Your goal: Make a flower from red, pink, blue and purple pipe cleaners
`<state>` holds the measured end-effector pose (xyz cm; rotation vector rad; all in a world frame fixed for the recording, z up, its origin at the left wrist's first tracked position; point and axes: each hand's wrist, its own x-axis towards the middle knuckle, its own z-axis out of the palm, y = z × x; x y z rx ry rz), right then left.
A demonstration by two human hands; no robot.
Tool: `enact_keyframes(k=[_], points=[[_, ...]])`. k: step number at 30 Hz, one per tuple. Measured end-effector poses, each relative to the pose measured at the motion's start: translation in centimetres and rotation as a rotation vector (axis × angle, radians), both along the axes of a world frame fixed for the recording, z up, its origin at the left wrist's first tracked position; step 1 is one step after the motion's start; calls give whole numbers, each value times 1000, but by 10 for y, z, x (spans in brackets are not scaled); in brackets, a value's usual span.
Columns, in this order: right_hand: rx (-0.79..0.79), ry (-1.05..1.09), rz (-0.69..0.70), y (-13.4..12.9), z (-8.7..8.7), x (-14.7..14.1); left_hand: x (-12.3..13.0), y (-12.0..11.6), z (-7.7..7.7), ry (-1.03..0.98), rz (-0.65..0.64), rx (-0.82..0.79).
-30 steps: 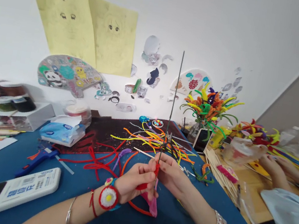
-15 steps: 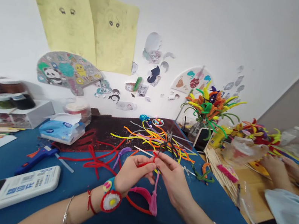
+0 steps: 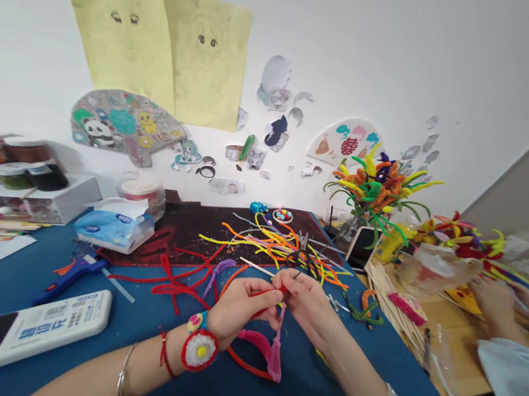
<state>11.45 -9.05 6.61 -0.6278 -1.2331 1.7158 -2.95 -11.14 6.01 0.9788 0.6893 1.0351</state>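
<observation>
Lower ctr, your L hand [image 3: 237, 305] has thumb + fingers clamped on a red fuzzy stem [image 3: 283, 290]; your R hand [image 3: 307, 301] pinches its far end, fingertips together, exact grip part hidden. Looks like a bend/twist step; next move prob. calls for a firm L hold w/ small R finger turns. Pink loop [image 3: 274, 362] lies bottom ctr, loose red stems [image 3: 170, 290] left of ctr, pliers [image 3: 303, 250] farther back, right of ctr.
</observation>
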Motion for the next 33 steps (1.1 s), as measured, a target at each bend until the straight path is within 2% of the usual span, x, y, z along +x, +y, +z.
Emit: enact_keyframes(k=[6, 13, 19, 26, 29, 33], points=[[-6, -57, -123, -6, 5, 2, 0, 3, -7, 1, 16, -51], [-40, -163, -139, -10, 15, 18, 2, 0, -6, 5, 9, -65], [8, -268, -61, -10, 17, 33, 3, -3, -3, -18, -71, -81], [35, -141, 38, -3, 9, 35, 6, -15, 2, -50, -182, -96], [10, -82, 21, -1, 6, 30, 8, -17, 0, -58, -131, -70], [-2, -32, -66, -2, -2, 22, 10, -14, -5, -14, 21, 24]])
